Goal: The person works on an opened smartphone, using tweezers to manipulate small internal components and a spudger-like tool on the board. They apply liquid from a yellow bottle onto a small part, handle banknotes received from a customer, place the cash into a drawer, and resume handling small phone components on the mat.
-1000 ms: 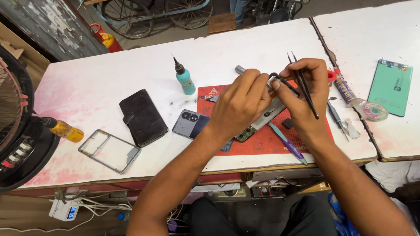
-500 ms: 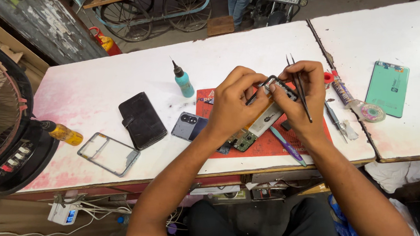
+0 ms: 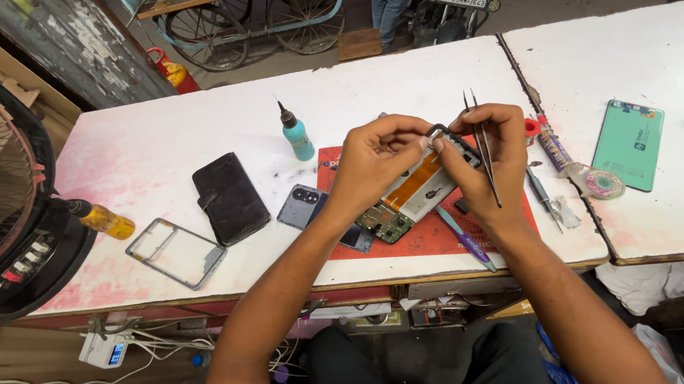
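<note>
Both forearms are bare, with no sleeves, watch or rings visible; dark trousers cover the lap.

An opened phone (image 3: 413,192), with its back removed, is held tilted above a red work mat (image 3: 435,229), its upper end raised and its lower end close to the mat. A green circuit board is exposed at the lower end, and an orange-brown flex strip is seen running along the pale middle section toward the dark top edge. The top edge is pinched between the fingertips of the left hand (image 3: 376,158) and the right hand (image 3: 490,158). A pair of metal tweezers (image 3: 483,145) is gripped in the right hand, its points directed up and away from the phone.
</note>
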